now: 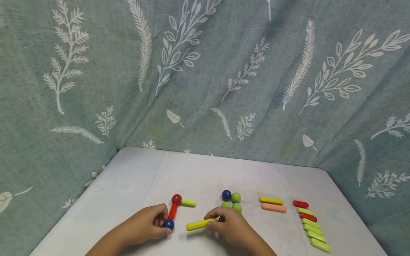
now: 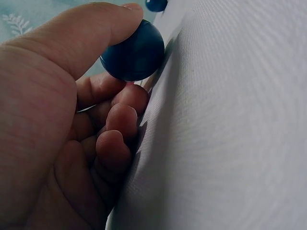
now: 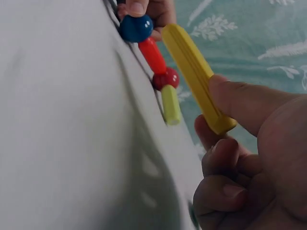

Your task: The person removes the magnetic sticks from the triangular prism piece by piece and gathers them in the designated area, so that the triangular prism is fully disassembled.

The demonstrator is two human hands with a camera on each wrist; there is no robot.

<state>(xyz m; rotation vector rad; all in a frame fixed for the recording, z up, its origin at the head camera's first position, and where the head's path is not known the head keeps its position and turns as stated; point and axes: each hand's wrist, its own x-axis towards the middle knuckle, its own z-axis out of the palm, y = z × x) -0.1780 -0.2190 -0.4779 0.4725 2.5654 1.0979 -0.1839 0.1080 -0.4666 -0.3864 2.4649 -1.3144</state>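
Observation:
In the head view, my left hand (image 1: pixel 147 224) pinches a dark blue ball (image 1: pixel 168 224) between thumb and finger. A short red stick (image 1: pixel 172 211) joins that ball to a red ball (image 1: pixel 176 199), and a short light-green stick (image 1: pixel 188 202) sticks out from the red one. My right hand (image 1: pixel 229 225) pinches the near end of a long yellow stick (image 1: pixel 199 225), held a little off the table. In the right wrist view the yellow stick (image 3: pixel 194 76) points toward the blue ball (image 3: pixel 136 28), apart from it.
Behind my right hand sit a loose blue ball (image 1: pixel 226 195) and several green balls (image 1: pixel 236 197). To the right lie another yellow stick (image 1: pixel 271 200), a salmon stick (image 1: pixel 274 207) and a column of red and light-green sticks (image 1: pixel 310 223). A patterned cloth (image 1: pixel 198 89) stands behind the white table (image 1: pixel 128 185).

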